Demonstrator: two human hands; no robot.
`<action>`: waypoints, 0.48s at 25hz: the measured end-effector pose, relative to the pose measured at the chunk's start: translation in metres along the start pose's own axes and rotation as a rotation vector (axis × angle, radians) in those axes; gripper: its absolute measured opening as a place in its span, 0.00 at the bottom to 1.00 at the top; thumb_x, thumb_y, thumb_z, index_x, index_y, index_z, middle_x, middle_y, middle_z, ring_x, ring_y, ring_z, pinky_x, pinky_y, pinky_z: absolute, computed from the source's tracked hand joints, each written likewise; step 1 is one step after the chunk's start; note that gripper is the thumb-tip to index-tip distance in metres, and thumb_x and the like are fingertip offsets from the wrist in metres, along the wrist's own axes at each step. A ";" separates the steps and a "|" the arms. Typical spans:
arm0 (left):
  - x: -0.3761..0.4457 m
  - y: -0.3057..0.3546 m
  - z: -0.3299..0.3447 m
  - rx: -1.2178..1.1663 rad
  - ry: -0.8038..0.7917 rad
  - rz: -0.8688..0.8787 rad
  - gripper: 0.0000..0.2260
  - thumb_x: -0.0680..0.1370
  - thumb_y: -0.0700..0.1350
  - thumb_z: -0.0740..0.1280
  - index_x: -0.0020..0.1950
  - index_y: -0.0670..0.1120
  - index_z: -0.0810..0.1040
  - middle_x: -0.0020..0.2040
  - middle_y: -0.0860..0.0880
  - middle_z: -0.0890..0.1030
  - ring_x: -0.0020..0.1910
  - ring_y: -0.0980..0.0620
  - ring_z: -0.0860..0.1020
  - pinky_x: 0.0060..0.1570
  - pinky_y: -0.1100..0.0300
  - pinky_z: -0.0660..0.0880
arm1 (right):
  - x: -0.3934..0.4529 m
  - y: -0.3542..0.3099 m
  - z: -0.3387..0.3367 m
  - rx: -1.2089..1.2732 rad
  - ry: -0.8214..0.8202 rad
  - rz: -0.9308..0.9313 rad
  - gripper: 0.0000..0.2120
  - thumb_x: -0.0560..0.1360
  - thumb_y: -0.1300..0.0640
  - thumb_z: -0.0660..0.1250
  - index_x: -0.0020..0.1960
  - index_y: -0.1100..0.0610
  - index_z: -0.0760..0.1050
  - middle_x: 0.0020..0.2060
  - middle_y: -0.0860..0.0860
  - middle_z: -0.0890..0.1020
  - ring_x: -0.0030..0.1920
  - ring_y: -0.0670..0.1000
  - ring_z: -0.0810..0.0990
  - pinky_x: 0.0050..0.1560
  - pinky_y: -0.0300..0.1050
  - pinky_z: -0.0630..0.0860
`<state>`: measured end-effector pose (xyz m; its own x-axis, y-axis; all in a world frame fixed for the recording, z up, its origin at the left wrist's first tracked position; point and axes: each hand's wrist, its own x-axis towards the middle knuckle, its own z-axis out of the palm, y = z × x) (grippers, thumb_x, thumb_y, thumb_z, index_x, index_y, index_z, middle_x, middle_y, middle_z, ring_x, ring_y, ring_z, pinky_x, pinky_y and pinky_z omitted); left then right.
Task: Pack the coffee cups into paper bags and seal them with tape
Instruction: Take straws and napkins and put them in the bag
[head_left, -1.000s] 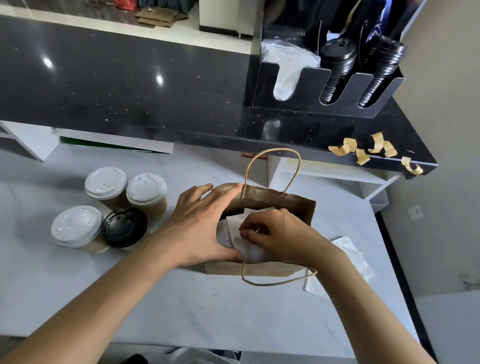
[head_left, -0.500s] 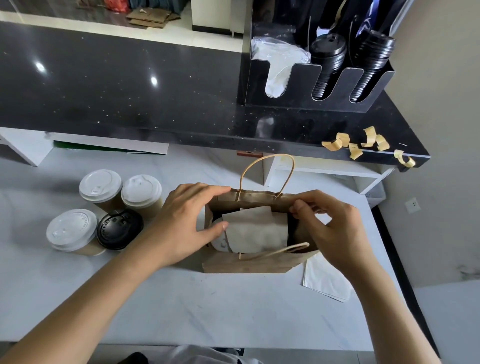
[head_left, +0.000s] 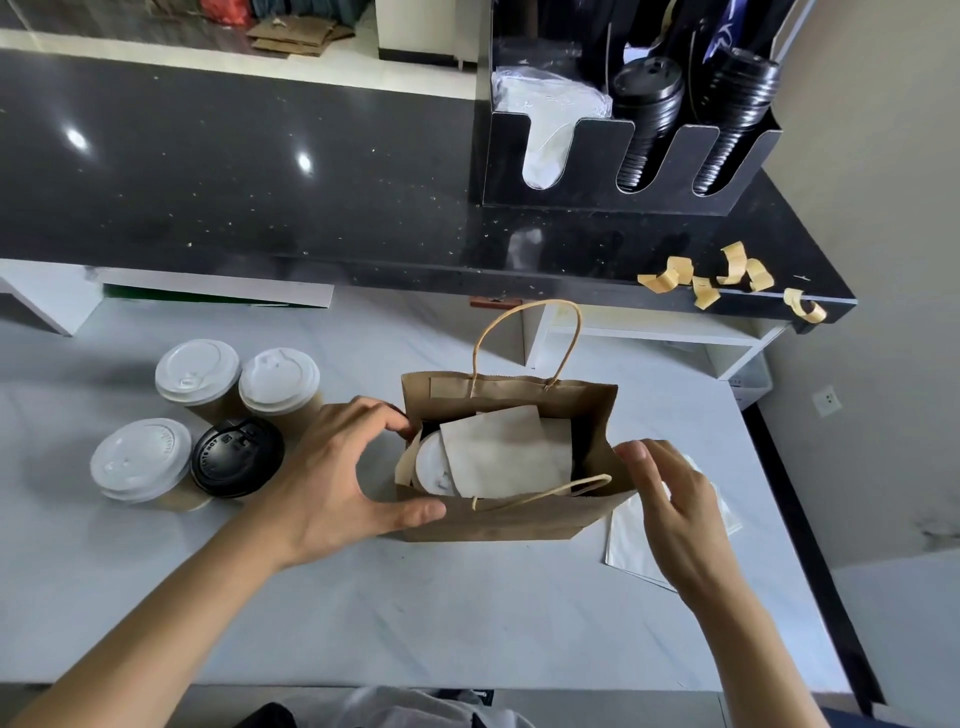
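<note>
Two hands around an open paper bag (head_left: 511, 519) on a pale worktop (head_left: 363, 613)
Left hand (head_left: 332, 483) grips the bag's left end; right hand (head_left: 670, 499), fingers relaxed, beside its right end; four lidded cups (head_left: 202, 421) stand centre left

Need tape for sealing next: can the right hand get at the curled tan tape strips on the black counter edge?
Probably yes. The right hand holds nothing beside the brown paper bag, and the curled tan tape strips lie exposed on the black counter edge beyond it, with nothing between.
</note>
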<state>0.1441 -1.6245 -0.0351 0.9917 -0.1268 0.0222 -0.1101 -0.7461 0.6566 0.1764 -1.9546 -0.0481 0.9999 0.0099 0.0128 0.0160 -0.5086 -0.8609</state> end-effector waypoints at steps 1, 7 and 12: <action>0.000 -0.001 0.002 0.016 -0.029 -0.010 0.33 0.62 0.76 0.71 0.60 0.61 0.73 0.60 0.66 0.73 0.64 0.61 0.69 0.64 0.56 0.69 | -0.001 0.000 0.001 0.006 -0.021 -0.005 0.24 0.76 0.31 0.54 0.45 0.46 0.80 0.45 0.42 0.81 0.50 0.43 0.79 0.44 0.30 0.70; 0.000 -0.008 0.011 -0.085 -0.028 -0.076 0.23 0.68 0.58 0.80 0.57 0.70 0.73 0.57 0.69 0.79 0.60 0.67 0.76 0.62 0.53 0.75 | -0.005 0.001 -0.001 -0.019 -0.121 -0.073 0.18 0.73 0.32 0.62 0.51 0.42 0.81 0.49 0.40 0.83 0.56 0.43 0.80 0.47 0.34 0.70; 0.000 -0.012 0.014 -0.187 0.002 -0.074 0.14 0.72 0.56 0.76 0.55 0.67 0.79 0.51 0.64 0.84 0.53 0.61 0.82 0.57 0.51 0.79 | -0.011 0.000 -0.008 -0.026 -0.234 -0.027 0.19 0.70 0.32 0.72 0.59 0.35 0.74 0.57 0.32 0.79 0.61 0.33 0.75 0.45 0.28 0.75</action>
<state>0.1446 -1.6244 -0.0537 0.9967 -0.0751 -0.0298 -0.0231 -0.6190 0.7851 0.1655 -1.9617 -0.0444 0.9714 0.2220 -0.0849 0.0462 -0.5270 -0.8486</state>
